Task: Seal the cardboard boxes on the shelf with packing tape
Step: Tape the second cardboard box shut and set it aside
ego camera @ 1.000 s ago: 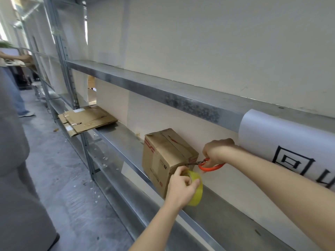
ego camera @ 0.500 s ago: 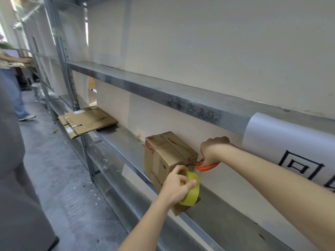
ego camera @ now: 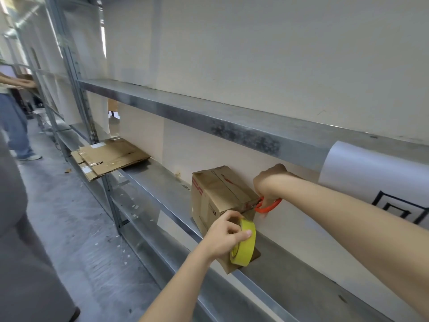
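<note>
Soft, even indoor light, blown-out glare at far left, wide-angle bending and blur toward edges.

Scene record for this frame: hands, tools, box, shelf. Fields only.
left hand: grips yellow tape roll at near end of box
right hand: holds orange-handled scissors at box's top edge
box state: upright on metal shelf, top flaps closed
also on shelf: flattened cardboard, farther left
tape cut: cannot tell
</note>
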`<state>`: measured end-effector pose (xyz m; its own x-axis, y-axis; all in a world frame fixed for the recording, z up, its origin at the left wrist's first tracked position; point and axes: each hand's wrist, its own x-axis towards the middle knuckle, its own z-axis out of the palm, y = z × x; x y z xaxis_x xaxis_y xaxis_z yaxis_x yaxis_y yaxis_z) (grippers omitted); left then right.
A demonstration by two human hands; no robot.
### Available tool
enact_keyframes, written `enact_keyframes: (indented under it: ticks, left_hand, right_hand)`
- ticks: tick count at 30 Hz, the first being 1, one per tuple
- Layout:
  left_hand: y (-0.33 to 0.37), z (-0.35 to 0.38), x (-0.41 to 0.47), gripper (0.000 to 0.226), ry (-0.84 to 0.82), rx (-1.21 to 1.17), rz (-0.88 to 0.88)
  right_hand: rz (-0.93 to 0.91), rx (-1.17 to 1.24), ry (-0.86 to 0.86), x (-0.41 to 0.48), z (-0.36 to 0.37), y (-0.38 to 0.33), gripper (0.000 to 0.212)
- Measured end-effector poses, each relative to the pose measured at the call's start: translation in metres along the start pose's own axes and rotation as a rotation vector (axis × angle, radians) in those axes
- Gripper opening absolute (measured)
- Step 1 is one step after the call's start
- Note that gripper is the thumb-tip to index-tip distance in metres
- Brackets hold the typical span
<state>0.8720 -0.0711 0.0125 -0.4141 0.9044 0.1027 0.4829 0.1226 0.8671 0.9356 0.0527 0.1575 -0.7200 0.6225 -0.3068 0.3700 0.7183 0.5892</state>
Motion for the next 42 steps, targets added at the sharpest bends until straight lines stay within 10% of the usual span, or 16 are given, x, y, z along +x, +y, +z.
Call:
enact_keyframes:
  ticks: [19, 31, 42]
  left_hand:
    - [-0.015, -0.006, -0.005, 0.039, -0.133, -0.049, -0.027]
    - [0.000, -0.025, -0.001, 0.046, -0.038, -0.096, 0.093]
    - [0.006, -0.065, -0.003, 0.040, 0.110, -0.756, -0.040]
  right_hand:
    - [-0.098, -0.277, -0.003, 0.025, -0.007, -0.041, 0.065]
    - [0.151, 0.263, -0.110, 0.025, 0.064, -0.010, 0.061]
    - [0.233, 0.536, -0.139, 0.003, 0.126, -0.052, 0.037]
